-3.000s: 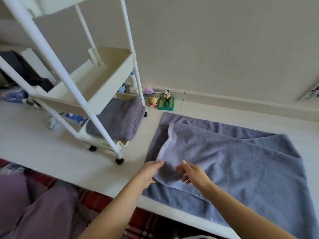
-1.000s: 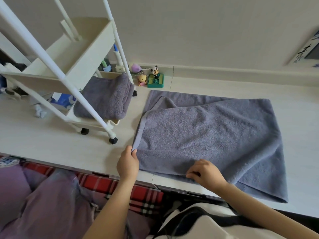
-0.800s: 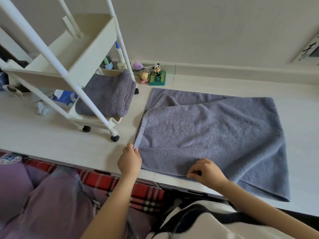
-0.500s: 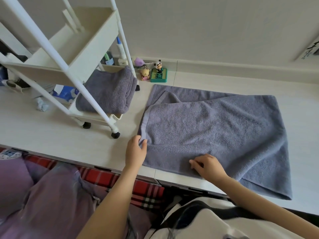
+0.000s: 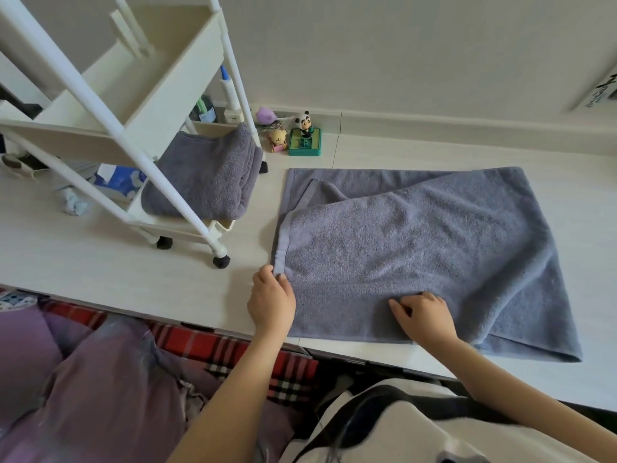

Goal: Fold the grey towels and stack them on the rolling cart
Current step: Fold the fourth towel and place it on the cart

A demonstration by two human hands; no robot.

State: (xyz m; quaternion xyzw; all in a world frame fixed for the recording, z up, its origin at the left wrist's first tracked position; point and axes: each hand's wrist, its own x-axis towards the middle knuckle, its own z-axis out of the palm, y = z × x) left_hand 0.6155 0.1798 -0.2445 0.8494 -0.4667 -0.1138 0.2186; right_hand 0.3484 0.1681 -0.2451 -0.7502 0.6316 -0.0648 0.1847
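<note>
Step in hand, as I read it: first lengthwise fold of the large grey terry towel (image 5: 417, 248), spread on the pale wood-look floor (image 5: 100, 262). Upper layer was laid over the lower one but skewed: a strip of the lower layer showed along the far edge, and its near right corner poked out past the top layer.

Left hand (image 5: 272, 304) pinched the near-left corner of the top layer at the hemmed band, fingers curled on the cloth. Right hand (image 5: 422, 314) rested on the near edge further right, fingers bent onto the pile; probably gripping a small bunch of fabric, but the view didn't settle pinch vs press.

White three-tier rolling cart (image 5: 187, 105) stood just left of the towel, not touching it. One folded grey towel (image 5: 203, 178) already sat on its bottom shelf, overhanging the front lip. Small panda figurine on a green base (image 5: 304, 137) stood by the wall, clear of the work.

Judgement: one towel done, this one early in folding. Next move calls for squaring the top layer on the lower one, edges matched, then smoothing and folding across to roughly the footprint of the shelved towel
</note>
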